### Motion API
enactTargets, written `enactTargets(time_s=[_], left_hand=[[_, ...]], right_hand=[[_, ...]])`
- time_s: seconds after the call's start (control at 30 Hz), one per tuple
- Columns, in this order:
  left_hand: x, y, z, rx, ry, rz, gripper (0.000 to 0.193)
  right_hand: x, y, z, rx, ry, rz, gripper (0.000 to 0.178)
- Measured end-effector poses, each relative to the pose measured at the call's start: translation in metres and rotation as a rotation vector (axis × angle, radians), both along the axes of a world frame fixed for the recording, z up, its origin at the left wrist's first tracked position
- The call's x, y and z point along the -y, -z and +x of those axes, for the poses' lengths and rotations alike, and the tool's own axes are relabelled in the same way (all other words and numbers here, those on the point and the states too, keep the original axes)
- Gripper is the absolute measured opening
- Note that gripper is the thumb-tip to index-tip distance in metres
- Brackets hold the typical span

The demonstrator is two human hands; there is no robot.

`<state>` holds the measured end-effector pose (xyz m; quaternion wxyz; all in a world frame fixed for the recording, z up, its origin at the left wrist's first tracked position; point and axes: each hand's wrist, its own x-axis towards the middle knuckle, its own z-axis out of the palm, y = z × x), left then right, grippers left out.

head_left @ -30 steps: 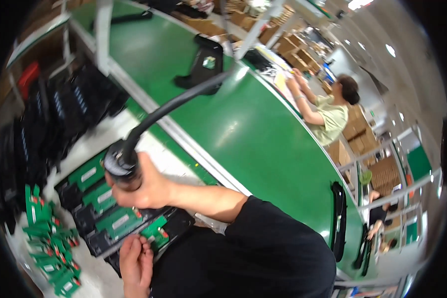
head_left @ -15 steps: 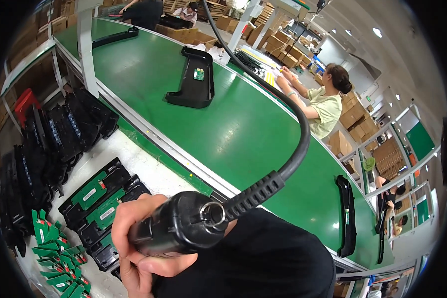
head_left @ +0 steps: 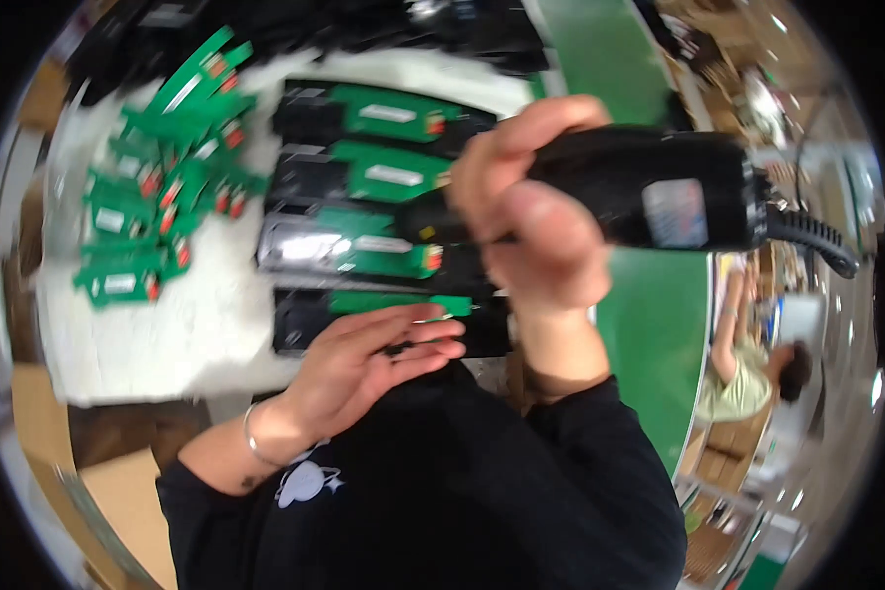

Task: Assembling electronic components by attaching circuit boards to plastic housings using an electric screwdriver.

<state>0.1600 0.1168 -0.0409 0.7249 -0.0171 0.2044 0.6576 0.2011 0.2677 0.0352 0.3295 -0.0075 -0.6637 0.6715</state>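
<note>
My right hand wraps round a black electric screwdriver, lying sideways with its cable at the right end. The driver's front end reaches left over a row of black plastic housings, each with a green circuit board on it. Motion blur hides whether the tip touches anything. My left hand is at the nearest housing, fingers slightly curled and palm partly up. Small dark pieces lie between its fingers, too small to name surely.
Loose green boards are heaped on the white work surface to the left. More black housings line its far side. A green conveyor belt runs along the right, with a person in light clothing beyond it.
The view has swung from the conveyor down to the housings. The screwdriver has turned sideways, its cable end now to the right. My left hand is now plainly in sight.
</note>
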Motion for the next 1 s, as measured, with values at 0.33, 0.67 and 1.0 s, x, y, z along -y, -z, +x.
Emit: enactTargets(time_s=[0.33,0.67,1.0], left_hand=[[0.024,0.008,-0.009,-0.064,-0.042,-0.036,0.018],[0.028,0.014,-0.012,-0.155,-0.067,-0.061,0.019],[0.031,0.015,-0.018,-0.079,-0.17,-0.061,0.023]], right_hand=[[0.016,0.019,-0.033,-0.01,-0.094,-0.079,0.026],[0.033,0.016,-0.025,0.111,-0.118,-0.067,0.027],[0.034,0.021,-0.026,0.152,-0.176,-0.007,0.024]])
